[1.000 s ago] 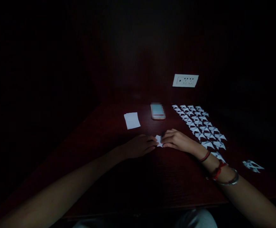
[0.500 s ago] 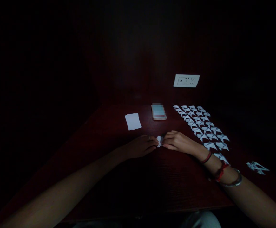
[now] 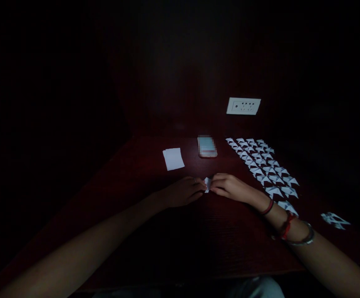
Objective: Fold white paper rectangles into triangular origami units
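Observation:
A small folded white paper (image 3: 207,184) lies on the dark red table in front of me, between my two hands. My left hand (image 3: 186,191), with a ring on one finger, has its fingertips closed on the paper's left edge. From the other side, the fingertips of my right hand (image 3: 229,186) press together on its right edge. My fingers cover parts of the paper, so its full shape is hidden. Beyond my left hand sits a small stack of square white paper sheets (image 3: 174,159).
Several folded white paper pieces (image 3: 270,169) stand in rows on the right, close to my right forearm. A small heap of white scraps (image 3: 335,220) lies farther right. A blurred, pale rectangular object (image 3: 207,146) rests at the back, below a wall socket (image 3: 243,106).
My right hand has shifted slightly left and down, and less of the folded paper shows between my hands. My left hand stays almost in place.

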Demonstrator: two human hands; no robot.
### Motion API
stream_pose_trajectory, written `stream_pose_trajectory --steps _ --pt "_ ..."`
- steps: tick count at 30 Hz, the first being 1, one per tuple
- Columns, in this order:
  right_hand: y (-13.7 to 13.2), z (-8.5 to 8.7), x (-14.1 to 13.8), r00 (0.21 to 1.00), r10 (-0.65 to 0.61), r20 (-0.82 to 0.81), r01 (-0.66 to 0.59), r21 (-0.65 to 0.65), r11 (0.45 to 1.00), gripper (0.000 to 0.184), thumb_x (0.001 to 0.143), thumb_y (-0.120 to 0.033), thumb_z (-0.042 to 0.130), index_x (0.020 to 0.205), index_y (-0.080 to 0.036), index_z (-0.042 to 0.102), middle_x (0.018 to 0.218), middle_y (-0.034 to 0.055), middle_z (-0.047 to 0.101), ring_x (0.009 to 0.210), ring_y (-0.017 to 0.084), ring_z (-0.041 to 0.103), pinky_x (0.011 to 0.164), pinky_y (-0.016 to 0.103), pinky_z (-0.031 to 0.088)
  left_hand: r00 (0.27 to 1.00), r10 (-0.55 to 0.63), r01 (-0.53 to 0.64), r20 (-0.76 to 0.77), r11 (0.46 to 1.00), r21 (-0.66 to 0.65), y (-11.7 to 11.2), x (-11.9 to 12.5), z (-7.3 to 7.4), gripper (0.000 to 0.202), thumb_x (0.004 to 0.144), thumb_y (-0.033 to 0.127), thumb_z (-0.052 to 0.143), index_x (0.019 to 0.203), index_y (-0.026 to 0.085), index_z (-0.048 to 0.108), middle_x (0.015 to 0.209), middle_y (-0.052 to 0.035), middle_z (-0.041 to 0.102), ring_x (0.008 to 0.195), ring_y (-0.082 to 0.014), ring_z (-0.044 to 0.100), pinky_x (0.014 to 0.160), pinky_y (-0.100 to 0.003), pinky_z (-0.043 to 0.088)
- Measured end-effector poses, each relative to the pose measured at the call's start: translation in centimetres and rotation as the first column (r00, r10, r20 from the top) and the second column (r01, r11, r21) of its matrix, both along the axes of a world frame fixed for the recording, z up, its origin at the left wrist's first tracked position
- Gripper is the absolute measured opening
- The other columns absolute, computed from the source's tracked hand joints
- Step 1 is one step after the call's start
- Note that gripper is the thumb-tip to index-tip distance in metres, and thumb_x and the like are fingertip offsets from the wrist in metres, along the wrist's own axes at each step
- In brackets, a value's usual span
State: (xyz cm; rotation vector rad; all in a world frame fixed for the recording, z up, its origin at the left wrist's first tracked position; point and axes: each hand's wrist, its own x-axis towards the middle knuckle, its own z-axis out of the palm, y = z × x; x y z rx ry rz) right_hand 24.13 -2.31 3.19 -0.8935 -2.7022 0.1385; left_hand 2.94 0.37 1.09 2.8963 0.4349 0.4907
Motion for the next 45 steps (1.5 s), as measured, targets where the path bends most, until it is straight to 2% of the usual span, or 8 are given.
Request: stream_pose_trajectory --steps 5,15,18,21,31,38,42,45 --pt "0.4 -0.4 -0.1 0.993 -0.064 -0.095 0.051 -0.14 0.989 0.02 0.084 -0.022 0.038 0.083 -0.014 0.057 0.08 0.0053 0.055 0.074 0.012 0.052 0.068 0.023 0.041 1.0 0.009 -0.008 -0.016 1.0 0.023 0.1 0.0 0.0 0.022 0.086 0.019 0.037 0.107 0.018 0.045 0.108 -0.0049 0.05 0.101 -0.0158 0.045 0.088 -0.031 0.032" --pt "1.1 -1.2 -0.3 0.98 -0.158 -0.122 0.137 -0.169 0.976 0.021 0.084 -0.022 0.038 0.083 -0.013 0.057 0.079 0.007 0.059 0.072 0.013 0.054 0.068 0.025 0.04 0.998 0.052 -0.052 -0.024 0.998 0.022 -0.2 0.2 0.3 0.025 0.086 0.023 0.036 0.109 0.017 0.043 0.104 -0.006 0.052 0.094 -0.0164 0.048 0.084 -0.03 0.035" --pt "1.2 -1.1 -0.2 0.979 -0.156 -0.133 0.131 -0.182 0.975 0.02 0.083 -0.021 0.04 0.082 -0.013 0.057 0.078 0.006 0.06 0.07 0.012 0.054 0.067 0.024 0.04 0.997 0.072 -0.071 -0.025 0.997 0.023 -0.4 0.3 0.4 0.029 0.087 0.025 0.036 0.113 0.017 0.04 0.102 -0.0065 0.052 0.089 -0.0164 0.049 0.081 -0.029 0.037" --pt "1.3 -1.0 0.0 0.981 -0.146 -0.13 0.118 -0.199 0.973 0.02 0.082 -0.022 0.041 0.078 -0.013 0.058 0.074 0.0048 0.06 0.066 0.011 0.052 0.063 0.022 0.038 0.998 0.041 -0.04 -0.05 0.999 0.021 -0.4 0.3 0.6 0.027 0.087 0.025 0.034 0.112 0.018 0.043 0.101 -0.0052 0.053 0.088 -0.0153 0.05 0.081 -0.029 0.037" --pt "1.8 -1.6 0.4 0.967 -0.182 -0.177 0.125 -0.296 0.947 0.018 0.077 -0.024 0.046 0.071 -0.012 0.057 0.06 -0.0015 0.05 0.054 0.007 0.041 0.052 0.018 0.032 0.999 -0.02 0.021 -0.03 0.999 0.04 0.1 0.3 0.0 0.027 0.086 0.021 0.038 0.112 0.02 0.046 0.111 -0.0044 0.051 0.1 -0.0154 0.047 0.088 -0.03 0.034" --pt "1.4 -1.8 0.5 0.954 -0.164 -0.253 0.103 -0.237 0.966 0.015 0.077 -0.022 0.046 0.076 -0.013 0.058 0.066 0.0002 0.054 0.059 0.008 0.045 0.057 0.019 0.034 1.0 -0.023 0.023 0.006 0.998 0.064 0.5 0.5 -0.6 0.026 0.085 0.018 0.039 0.11 0.019 0.049 0.11 -0.0044 0.052 0.1 -0.0147 0.047 0.089 -0.03 0.036" --pt "1.1 -1.2 1.1 0.96 -0.127 -0.248 0.05 -0.296 0.954 0.018 0.076 -0.028 0.051 0.084 -0.014 0.059 0.073 0.0022 0.056 0.063 0.009 0.049 0.059 0.02 0.037 1.0 -0.024 0.024 -0.008 0.998 0.059 0.7 0.4 -0.8 0.027 0.086 0.017 0.037 0.111 0.018 0.047 0.109 -0.0049 0.052 0.101 -0.0141 0.046 0.09 -0.029 0.035" --pt "1.0 -1.1 1.2 0.96 -0.175 -0.22 0.095 -0.331 0.939 0.015 0.073 -0.026 0.054 0.077 -0.013 0.059 0.07 0.0019 0.055 0.062 0.009 0.048 0.058 0.02 0.037 1.0 -0.004 0.004 0.009 0.999 0.053 0.7 0.3 -0.8 0.027 0.086 0.019 0.037 0.112 0.019 0.047 0.111 -0.0047 0.051 0.101 -0.0139 0.047 0.09 -0.029 0.035"
